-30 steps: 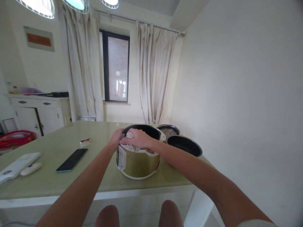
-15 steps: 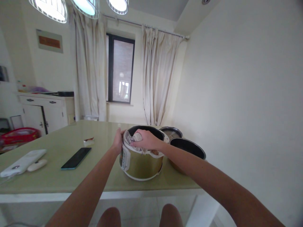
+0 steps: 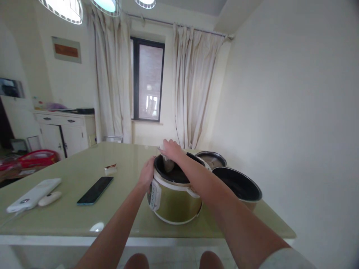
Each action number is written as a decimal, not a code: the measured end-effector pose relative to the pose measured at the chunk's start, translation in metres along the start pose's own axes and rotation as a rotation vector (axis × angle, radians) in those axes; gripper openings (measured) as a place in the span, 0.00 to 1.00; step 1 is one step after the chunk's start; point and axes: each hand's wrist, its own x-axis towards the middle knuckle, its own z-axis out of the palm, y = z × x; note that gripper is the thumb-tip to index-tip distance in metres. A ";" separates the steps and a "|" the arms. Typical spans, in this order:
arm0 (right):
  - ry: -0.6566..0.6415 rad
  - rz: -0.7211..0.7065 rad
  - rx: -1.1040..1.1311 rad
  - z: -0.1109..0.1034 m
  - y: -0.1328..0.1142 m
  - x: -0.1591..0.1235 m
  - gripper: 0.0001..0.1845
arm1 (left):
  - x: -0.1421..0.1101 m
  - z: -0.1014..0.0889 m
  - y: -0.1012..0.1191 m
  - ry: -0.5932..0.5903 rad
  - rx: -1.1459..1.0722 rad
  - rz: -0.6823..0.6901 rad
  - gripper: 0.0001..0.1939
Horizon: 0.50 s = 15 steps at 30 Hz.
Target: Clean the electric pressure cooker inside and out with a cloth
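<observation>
A gold and white rice cooker (image 3: 178, 205) stands at the table's front edge, uncovered, its dark inside showing. My left hand (image 3: 147, 172) grips the left side of its rim, thumb towards the opening. In my right hand (image 3: 172, 149) a greyish cloth (image 3: 168, 164) is bunched, part of it hanging into the opening near the left inner wall. My right forearm crosses over the cooker's right side and hides part of the rim. To the right stands a dark-lined inner pot (image 3: 238, 183), close to my forearm.
Behind the pots lies a round lid with a metal rim (image 3: 211, 158). Left on the green table (image 3: 131, 153) are a phone (image 3: 95, 190), a white power bank (image 3: 35, 194), a small pale oval object (image 3: 49, 198) and a small white packet (image 3: 110, 169). A wall rises at the right.
My right hand has lifted the cloth from the cooker's front-left rim to above its opening. My left hand stays at the left rim. The whole view has shifted slightly.
</observation>
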 end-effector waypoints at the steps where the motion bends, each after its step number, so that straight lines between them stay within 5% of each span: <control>1: -0.009 0.062 0.006 0.000 0.006 0.005 0.26 | 0.000 -0.001 -0.001 0.011 0.023 0.014 0.26; 5: -0.048 0.147 0.027 -0.005 0.011 0.016 0.25 | 0.003 -0.003 -0.002 0.035 0.019 0.012 0.23; 9: -0.088 -0.004 0.066 -0.014 -0.005 0.007 0.25 | 0.003 -0.004 -0.001 0.052 0.031 0.027 0.23; 15: -0.331 -0.329 0.532 -0.049 0.002 -0.049 0.20 | -0.005 -0.006 0.001 0.032 0.025 0.070 0.22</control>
